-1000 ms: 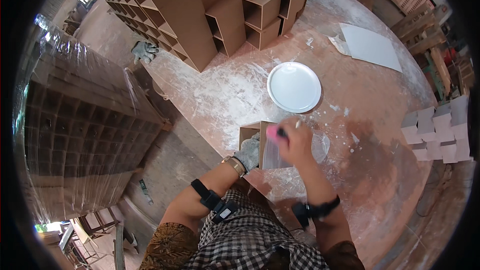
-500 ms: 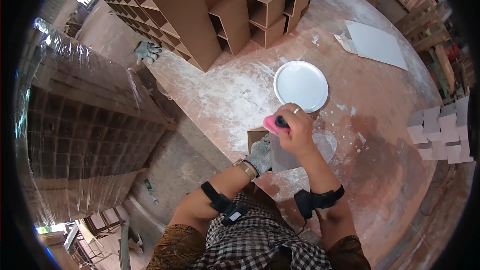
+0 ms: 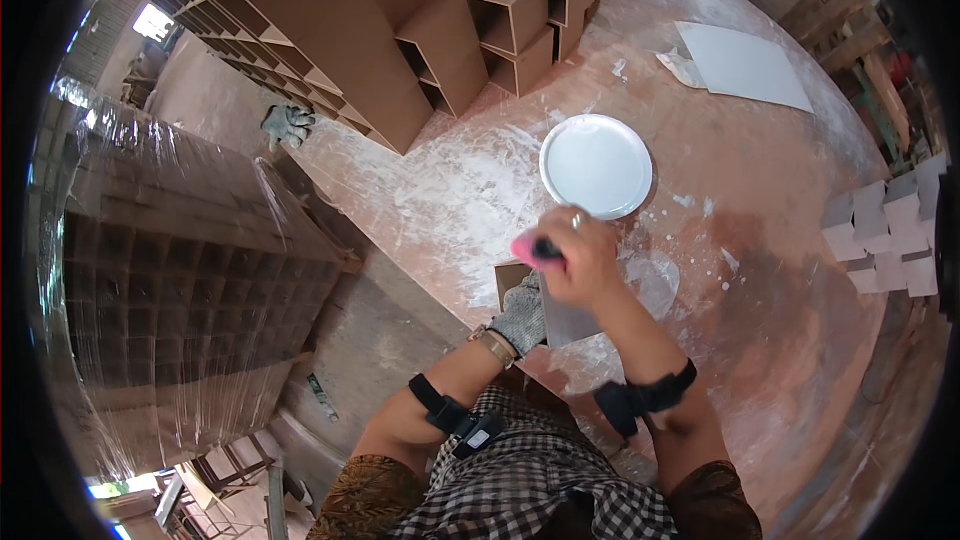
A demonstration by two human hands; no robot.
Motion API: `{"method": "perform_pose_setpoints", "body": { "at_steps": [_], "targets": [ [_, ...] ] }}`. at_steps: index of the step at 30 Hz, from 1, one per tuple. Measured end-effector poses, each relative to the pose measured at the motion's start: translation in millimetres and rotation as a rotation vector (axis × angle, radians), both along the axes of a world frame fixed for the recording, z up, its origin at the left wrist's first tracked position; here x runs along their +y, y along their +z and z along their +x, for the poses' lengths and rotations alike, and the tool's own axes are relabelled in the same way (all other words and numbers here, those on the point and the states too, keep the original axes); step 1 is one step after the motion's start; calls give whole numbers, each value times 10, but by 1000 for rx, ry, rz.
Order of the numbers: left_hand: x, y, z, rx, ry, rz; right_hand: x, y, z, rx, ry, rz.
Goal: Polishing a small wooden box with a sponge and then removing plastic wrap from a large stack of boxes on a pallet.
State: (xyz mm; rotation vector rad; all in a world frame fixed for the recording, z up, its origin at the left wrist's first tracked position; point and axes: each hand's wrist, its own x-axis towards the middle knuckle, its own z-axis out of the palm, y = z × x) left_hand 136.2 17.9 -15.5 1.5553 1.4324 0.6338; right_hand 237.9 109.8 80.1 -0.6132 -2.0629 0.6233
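My right hand [image 3: 590, 262], bare with a ring, is closed around a black-handled tool with a pink pad [image 3: 524, 246]. It holds this over a small open-ended box [image 3: 572, 318], brown inside with a greyish-white upper face. My left hand [image 3: 520, 318], in a grey knit glove, grips the box at its left side by the opening; its fingertips are partly hidden. Just beyond my right hand sits a round white tray [image 3: 596, 166] that looks coated with white liquid.
Brown open boxes [image 3: 450, 50] are stacked at the far side of the table [image 3: 420, 180]. A grey glove [image 3: 287, 125] lies at upper left. A white sheet [image 3: 745, 65] and white blocks [image 3: 885, 230] are on the right. A film-wrapped stack [image 3: 190, 310] stands left.
My right hand, with the pink pad, has shifted slightly left over the box and is blurred by motion. My left hand keeps its hold. The whole view has shifted a little.
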Motion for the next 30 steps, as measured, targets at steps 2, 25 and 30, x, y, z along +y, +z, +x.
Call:
{"method": "perform_pose_setpoints", "body": {
  "at_steps": [2,25,30],
  "targets": [
    [-35,-218,-93,-38,-10,57,-270,54,162,6,187,99],
    [-172,-721,-267,27,-92,20,-187,-342,520,-91,49,42],
    [-135,-785,-229,-195,-77,-81,256,-303,275,-59,-32,16]
  ]
}}
